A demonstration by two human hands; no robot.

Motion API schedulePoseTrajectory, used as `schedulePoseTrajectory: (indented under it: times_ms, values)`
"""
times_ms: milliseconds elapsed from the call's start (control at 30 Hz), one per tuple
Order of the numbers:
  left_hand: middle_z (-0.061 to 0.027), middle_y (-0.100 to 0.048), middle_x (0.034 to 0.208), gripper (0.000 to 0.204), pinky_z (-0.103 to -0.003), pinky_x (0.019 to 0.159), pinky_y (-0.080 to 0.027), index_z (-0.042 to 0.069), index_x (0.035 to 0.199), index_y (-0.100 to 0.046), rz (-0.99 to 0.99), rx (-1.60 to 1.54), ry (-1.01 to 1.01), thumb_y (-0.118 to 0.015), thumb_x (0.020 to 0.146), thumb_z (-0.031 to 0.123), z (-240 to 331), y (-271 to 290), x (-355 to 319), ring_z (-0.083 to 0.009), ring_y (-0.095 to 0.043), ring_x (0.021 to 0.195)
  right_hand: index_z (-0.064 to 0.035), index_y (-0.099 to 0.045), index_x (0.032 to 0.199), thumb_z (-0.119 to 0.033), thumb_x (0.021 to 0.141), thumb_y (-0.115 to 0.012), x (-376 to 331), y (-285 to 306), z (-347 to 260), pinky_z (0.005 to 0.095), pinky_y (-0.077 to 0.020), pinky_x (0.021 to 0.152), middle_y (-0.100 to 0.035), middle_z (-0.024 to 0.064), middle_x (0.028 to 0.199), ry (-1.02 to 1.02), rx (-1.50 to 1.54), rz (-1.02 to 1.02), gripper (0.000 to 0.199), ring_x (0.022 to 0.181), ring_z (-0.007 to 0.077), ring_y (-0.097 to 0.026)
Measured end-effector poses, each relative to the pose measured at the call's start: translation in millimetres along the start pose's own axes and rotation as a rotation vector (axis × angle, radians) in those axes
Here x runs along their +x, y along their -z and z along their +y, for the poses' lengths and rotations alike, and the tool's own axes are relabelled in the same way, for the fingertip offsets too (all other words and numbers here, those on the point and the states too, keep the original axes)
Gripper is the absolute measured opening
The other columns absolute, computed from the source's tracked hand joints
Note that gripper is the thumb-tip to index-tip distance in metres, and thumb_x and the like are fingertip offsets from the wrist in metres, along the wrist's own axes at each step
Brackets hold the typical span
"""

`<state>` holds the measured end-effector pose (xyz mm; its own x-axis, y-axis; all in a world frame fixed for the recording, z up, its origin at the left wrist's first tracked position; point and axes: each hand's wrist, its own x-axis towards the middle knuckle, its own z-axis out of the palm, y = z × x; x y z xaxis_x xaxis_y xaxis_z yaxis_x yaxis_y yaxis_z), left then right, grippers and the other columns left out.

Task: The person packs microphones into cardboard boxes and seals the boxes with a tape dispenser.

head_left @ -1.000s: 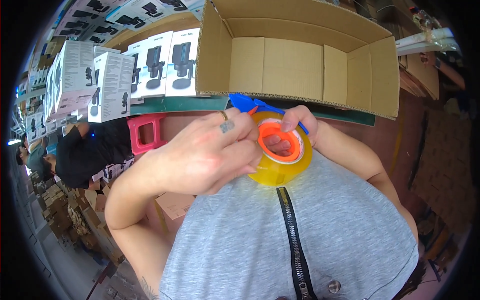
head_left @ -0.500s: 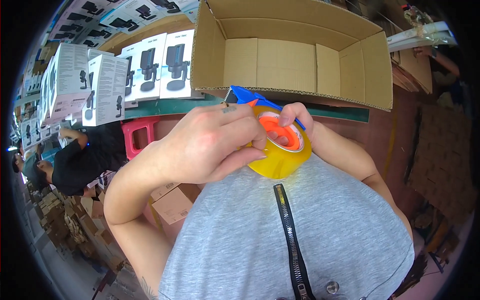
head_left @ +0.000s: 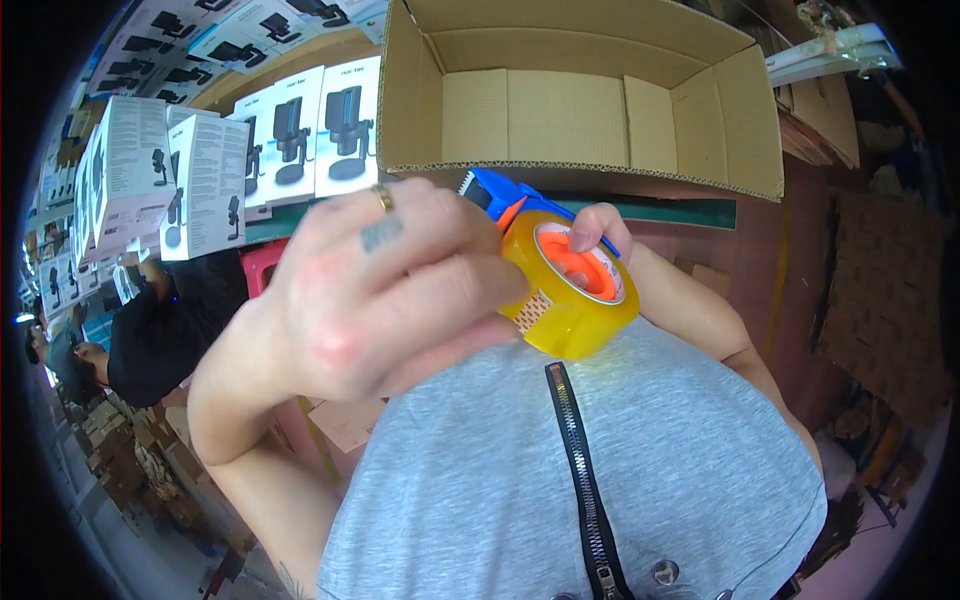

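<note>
My right hand [head_left: 604, 234] holds a blue and orange tape dispenser [head_left: 507, 194] loaded with a thick roll of yellowish clear tape [head_left: 585, 330], thumb and fingers hooked into its orange hub. The serrated cutting edge points up and to the left. At the roll's left side, my left hand [head_left: 395, 290], slightly blurred, has its fingers closed in a pinch on the tape, beside a red-and-white patterned tab [head_left: 533, 311]. Its fingertips are partly hidden. Just beyond both hands stands an open, bare cardboard box [head_left: 580, 180].
White microphone boxes [head_left: 348, 130] stand in rows at the left on a green-edged table [head_left: 690, 213]. A pink stool [head_left: 262, 265] and a person in black [head_left: 190, 325] are at the left. Flattened cardboard [head_left: 815, 120] leans at the right; cartons [head_left: 150, 450] lie on the floor lower left.
My left hand has risen and turned, drawing slightly left, and the patterned tab has come into sight. The roll and dispenser have shifted slightly right in my right hand.
</note>
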<state>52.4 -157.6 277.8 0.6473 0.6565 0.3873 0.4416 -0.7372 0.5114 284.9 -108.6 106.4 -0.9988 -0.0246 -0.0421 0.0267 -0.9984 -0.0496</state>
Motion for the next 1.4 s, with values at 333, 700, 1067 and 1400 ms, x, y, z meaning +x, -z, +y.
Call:
schedulePoseTrajectory:
  times_ms: [333, 700, 1067, 1400]
  values:
    - [-0.0045, -0.061, 0.087, 0.035, -0.027, 0.063, -0.052, 0.005, 0.097, -0.072, 0.161, 0.250, -0.205, -0.077, 0.063, 0.012, -8.3, -48.4, -32.0, -0.0152, -0.058, 0.070, 0.0005, -0.040, 0.141, -0.025, 0.069, -0.052, 10.0, 1.3, 13.2, 0.0411, -0.0415, 0.106, -0.054, 0.0198, 0.135, 0.083, -0.035, 0.038, 0.077, 0.120, 0.0289, -0.056]
    - [-0.0050, -0.060, 0.086, 0.036, -0.026, 0.060, -0.051, 0.001, 0.093, -0.070, 0.225, 0.445, -0.347, -0.068, 0.059, 0.013, -6.5, -51.4, -52.6, -0.0143, -0.060, 0.069, 0.0008, -0.040, 0.141, -0.024, 0.071, -0.052, 22.7, 7.7, 20.9, 0.0402, -0.0416, 0.107, -0.053, 0.0208, 0.136, 0.084, 0.079, -0.092, 0.076, 0.121, 0.0278, -0.056]
    - [-0.0065, -0.054, 0.079, 0.019, -0.030, 0.051, -0.048, 0.006, 0.077, -0.055, -0.198, 0.100, -0.095, -0.067, 0.063, 0.007, -1.2, -26.0, -57.0, -0.0180, -0.054, 0.054, 0.0028, -0.045, 0.136, -0.022, 0.072, -0.056, 35.5, 12.9, 36.3, 0.0370, -0.0474, 0.100, -0.059, 0.0186, 0.127, 0.000, 0.031, 0.029, 0.069, 0.110, 0.0236, -0.062]
    - [-0.0084, -0.050, 0.074, 0.021, -0.034, 0.049, -0.045, 0.005, 0.078, -0.051, -0.418, 0.021, -0.041, -0.067, 0.069, 0.014, -1.4, -9.3, -60.1, -0.0236, -0.053, 0.053, 0.0021, -0.049, 0.132, -0.022, 0.070, -0.056, 48.1, -4.0, 48.9, 0.0358, -0.0495, 0.096, -0.063, 0.0181, 0.121, -0.005, 0.053, 0.223, 0.066, 0.104, 0.0241, -0.064]
